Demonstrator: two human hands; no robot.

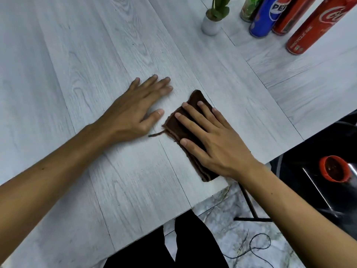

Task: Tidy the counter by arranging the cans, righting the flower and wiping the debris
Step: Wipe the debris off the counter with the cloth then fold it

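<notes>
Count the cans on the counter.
4, all standing in the far right corner: a green can nearest the flower pot, then the blue Pepsi can, a red can, and the nearest red can. More may sit beyond the frame.

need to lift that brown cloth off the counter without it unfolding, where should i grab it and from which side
Probably the brown cloth is best pinched along its near long edge, coming from the counter's front edge. It lies flat and folded in layers under the right hand, and the stacked layer edges show along that left-near side, so thumb under and fingers on top should keep the layers together. Avoid the loose thread trailing left.
</notes>
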